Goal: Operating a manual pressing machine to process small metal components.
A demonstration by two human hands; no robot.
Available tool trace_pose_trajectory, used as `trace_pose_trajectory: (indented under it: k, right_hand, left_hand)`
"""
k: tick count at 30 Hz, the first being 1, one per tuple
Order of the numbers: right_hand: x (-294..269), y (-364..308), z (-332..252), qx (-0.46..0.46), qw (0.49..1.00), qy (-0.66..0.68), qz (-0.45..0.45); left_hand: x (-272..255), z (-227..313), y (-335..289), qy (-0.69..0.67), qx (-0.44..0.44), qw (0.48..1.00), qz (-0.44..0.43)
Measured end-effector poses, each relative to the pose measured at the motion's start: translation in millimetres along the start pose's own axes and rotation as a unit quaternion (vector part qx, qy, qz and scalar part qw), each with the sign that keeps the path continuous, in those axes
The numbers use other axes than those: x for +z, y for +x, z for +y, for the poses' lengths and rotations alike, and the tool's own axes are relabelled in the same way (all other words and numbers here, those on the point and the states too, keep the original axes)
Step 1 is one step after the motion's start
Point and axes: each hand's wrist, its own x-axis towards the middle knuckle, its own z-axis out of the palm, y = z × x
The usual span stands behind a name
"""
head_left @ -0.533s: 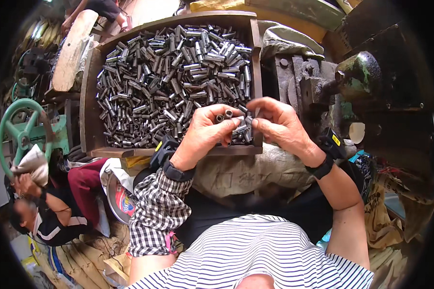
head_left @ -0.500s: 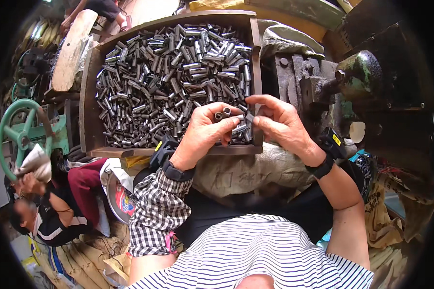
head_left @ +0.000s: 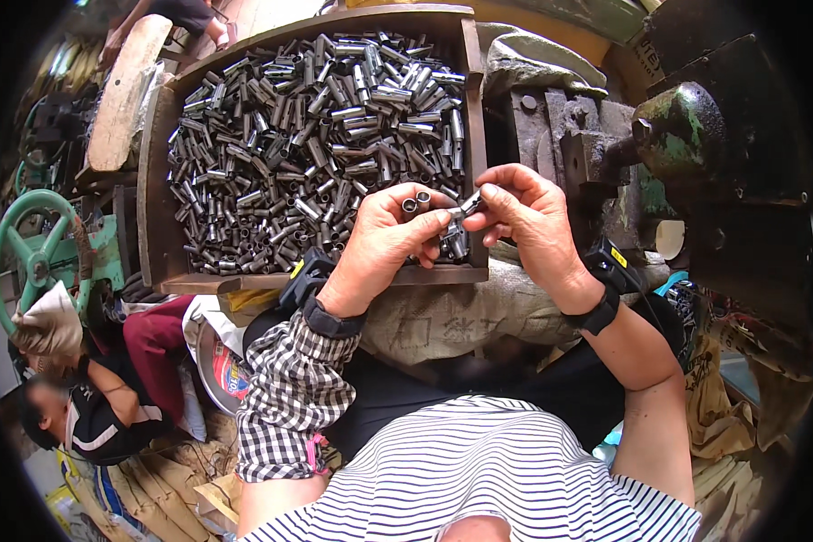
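Note:
Short metal tubes are gripped in my left hand, their round open ends showing above the curled fingers. Between the thumb and fingertips of my right hand is a single metal tube, tilted, its lower end close to my left thumb tip. Both hands are over the near right corner of a wooden crate. A deep heap of similar grey tubes fills the crate. My left palm and fingers hide part of what that hand holds.
A dark, greasy machine stands right of the crate. Below the crate's near edge lies a printed sack. At left, a co-worker reaches toward a green handwheel, near a metal basin. A wooden board is at upper left.
My right fingers, spread wider before, have closed in around a tube, which now tilts up toward the right. My left hand keeps its grip. The view has shifted slightly.

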Motion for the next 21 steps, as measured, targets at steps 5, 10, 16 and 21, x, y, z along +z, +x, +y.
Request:
trace_pose_trajectory:
  k: [5, 10, 16, 21]
  right_hand:
    - [-1.3, -1.1, 0.0, 0.044, 0.999, 0.022, -0.016]
    - [-1.4, -0.8, 1.6, 0.089, 0.994, 0.058, -0.035]
    - [-10.2, 4.7, -3.5, 0.154, 0.978, 0.072, -0.122]
    - [-6.0, -1.1, -3.7, 0.087, 0.992, 0.033, -0.080]
  left_hand:
    - [-0.4, -1.6, 0.4, 0.011, 0.009, 1.000, 0.016]
    - [2.8, 1.0, -2.6, 0.096, 0.039, 0.994, 0.046]
    - [4.7, 8.2, -4.5, 0.258, 0.093, 0.962, -0.001]
    - [8.3, 9.6, -1.6, 0.073, -0.007, 0.997, -0.001]
